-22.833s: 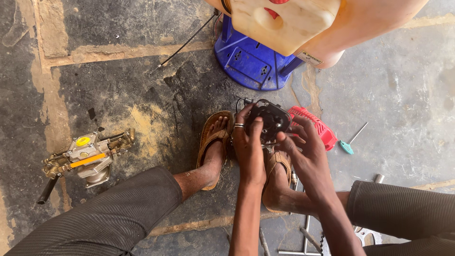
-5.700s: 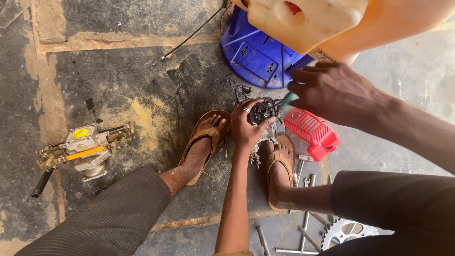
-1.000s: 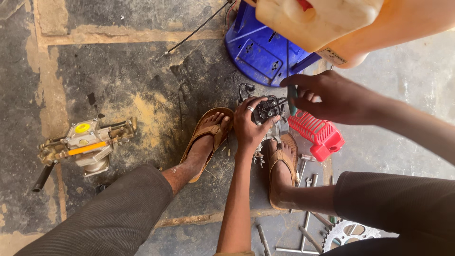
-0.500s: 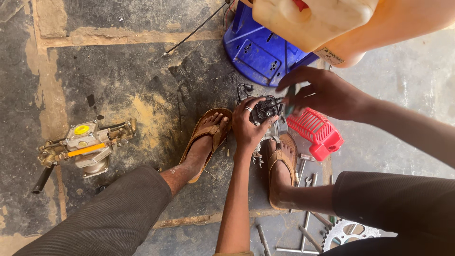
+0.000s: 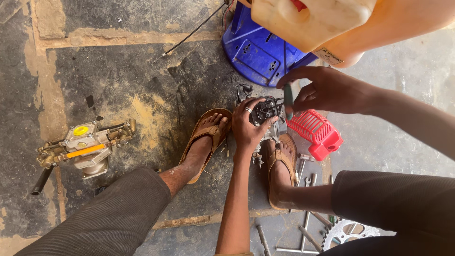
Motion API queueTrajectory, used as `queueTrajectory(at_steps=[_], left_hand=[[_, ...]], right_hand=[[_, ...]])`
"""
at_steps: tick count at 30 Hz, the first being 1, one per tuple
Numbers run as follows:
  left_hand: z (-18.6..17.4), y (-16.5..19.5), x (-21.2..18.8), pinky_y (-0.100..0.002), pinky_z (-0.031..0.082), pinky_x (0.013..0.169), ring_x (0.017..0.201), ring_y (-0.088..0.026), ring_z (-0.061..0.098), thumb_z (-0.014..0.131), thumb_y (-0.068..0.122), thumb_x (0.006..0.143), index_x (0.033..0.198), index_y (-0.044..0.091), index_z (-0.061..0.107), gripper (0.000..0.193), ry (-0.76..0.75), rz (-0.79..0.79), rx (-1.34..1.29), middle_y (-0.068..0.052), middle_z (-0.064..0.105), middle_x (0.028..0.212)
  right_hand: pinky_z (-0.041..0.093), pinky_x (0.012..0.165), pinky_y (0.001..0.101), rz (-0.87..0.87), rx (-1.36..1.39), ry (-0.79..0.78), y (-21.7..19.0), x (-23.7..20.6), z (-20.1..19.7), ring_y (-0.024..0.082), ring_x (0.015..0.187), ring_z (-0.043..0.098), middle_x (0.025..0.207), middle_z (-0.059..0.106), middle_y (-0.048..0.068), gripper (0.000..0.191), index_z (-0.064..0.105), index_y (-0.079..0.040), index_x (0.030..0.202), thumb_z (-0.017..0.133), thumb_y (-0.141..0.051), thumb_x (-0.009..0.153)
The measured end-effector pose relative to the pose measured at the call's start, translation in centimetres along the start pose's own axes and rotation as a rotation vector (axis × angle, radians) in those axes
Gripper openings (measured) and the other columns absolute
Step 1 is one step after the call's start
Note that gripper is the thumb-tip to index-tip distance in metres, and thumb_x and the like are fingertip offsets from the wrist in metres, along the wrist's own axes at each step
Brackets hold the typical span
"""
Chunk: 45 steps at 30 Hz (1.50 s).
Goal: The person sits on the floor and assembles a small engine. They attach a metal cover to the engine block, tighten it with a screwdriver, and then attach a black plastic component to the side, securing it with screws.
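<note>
Two hands work on a small black engine part (image 5: 266, 113) that sits on the floor between two sandalled feet. The left hand (image 5: 246, 127) is clamped around its side. The right hand (image 5: 322, 90) pinches a green-handled screwdriver (image 5: 288, 98) down onto its top. A red plastic cover (image 5: 315, 132) lies just beside it.

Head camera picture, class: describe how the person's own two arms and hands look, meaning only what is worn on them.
Both forearms are bare, with no sleeves or gloves in view. The left hand wears a silver-coloured ring on one finger. The right hand shows no ring, watch or band from this angle.
</note>
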State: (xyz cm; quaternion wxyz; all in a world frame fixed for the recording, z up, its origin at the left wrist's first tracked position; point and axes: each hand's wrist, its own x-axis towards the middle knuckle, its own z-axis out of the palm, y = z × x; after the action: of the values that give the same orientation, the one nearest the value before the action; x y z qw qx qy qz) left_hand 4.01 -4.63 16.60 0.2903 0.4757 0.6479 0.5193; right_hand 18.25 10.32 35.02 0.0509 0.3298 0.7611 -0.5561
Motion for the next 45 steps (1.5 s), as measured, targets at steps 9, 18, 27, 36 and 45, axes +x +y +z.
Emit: queueTrajectory(at_steps=[9, 18, 27, 36, 45], left_hand=[[0.1, -0.3, 0.1, -0.044, 0.046, 0.11, 0.121, -0.025, 0.064, 0.092, 0.035, 0.072, 0.12, 0.013, 0.071, 0.056, 0.024, 0.015, 0.013, -0.004, 0.07, 0.125], [0.1, 0.2, 0.0, -0.044, 0.046, 0.11, 0.121, -0.025, 0.064, 0.091, 0.034, 0.074, 0.12, 0.013, 0.07, 0.055, 0.014, -0.027, -0.009, -0.004, 0.07, 0.125], [0.3, -0.1, -0.1, -0.047, 0.045, 0.112, 0.122, -0.025, 0.064, 0.09, 0.035, 0.074, 0.121, 0.014, 0.07, 0.056, -0.002, -0.013, 0.01, -0.004, 0.07, 0.125], [0.1, 0.0, -0.1, -0.046, 0.046, 0.11, 0.121, -0.025, 0.064, 0.091, 0.036, 0.073, 0.12, 0.014, 0.07, 0.056, 0.006, -0.008, 0.016, -0.004, 0.07, 0.124], [0.3, -0.2, 0.0, -0.046, 0.046, 0.11, 0.12, -0.025, 0.064, 0.09, 0.037, 0.074, 0.12, 0.014, 0.07, 0.055, 0.016, -0.008, 0.006, -0.003, 0.07, 0.124]], right_hand=[[0.058, 0.073, 0.0338, 0.414, -0.815, 0.123, -1.8, -0.4, 2.0, 0.02, 0.073, 0.074, 0.086, 0.078, 0.01, 0.042, 0.054, -0.024, 0.151, 0.059, -0.031, 0.11], [0.057, 0.075, 0.0349, -0.478, -0.698, 0.319, 0.1, -0.7, 0.3, 0.023, 0.087, 0.069, 0.097, 0.069, 0.013, 0.026, 0.069, -0.02, 0.11, 0.072, -0.039, 0.092], [0.061, 0.078, 0.0316, 0.131, -0.178, 0.03, -1.4, -0.2, 0.7, 0.015, 0.083, 0.074, 0.09, 0.077, 0.005, 0.054, 0.064, -0.021, 0.129, 0.079, -0.032, 0.078], [0.056, 0.071, 0.0417, 0.061, -0.719, 0.26, -1.1, -0.2, 2.0, 0.025, 0.075, 0.068, 0.089, 0.07, 0.008, 0.026, 0.069, -0.014, 0.127, 0.069, -0.023, 0.102], [0.06, 0.081, 0.0368, -0.215, -0.362, -0.128, -2.3, -1.0, -0.5, 0.023, 0.098, 0.072, 0.144, 0.051, 0.017, 0.049, 0.063, -0.006, 0.13, 0.07, -0.012, 0.082]])
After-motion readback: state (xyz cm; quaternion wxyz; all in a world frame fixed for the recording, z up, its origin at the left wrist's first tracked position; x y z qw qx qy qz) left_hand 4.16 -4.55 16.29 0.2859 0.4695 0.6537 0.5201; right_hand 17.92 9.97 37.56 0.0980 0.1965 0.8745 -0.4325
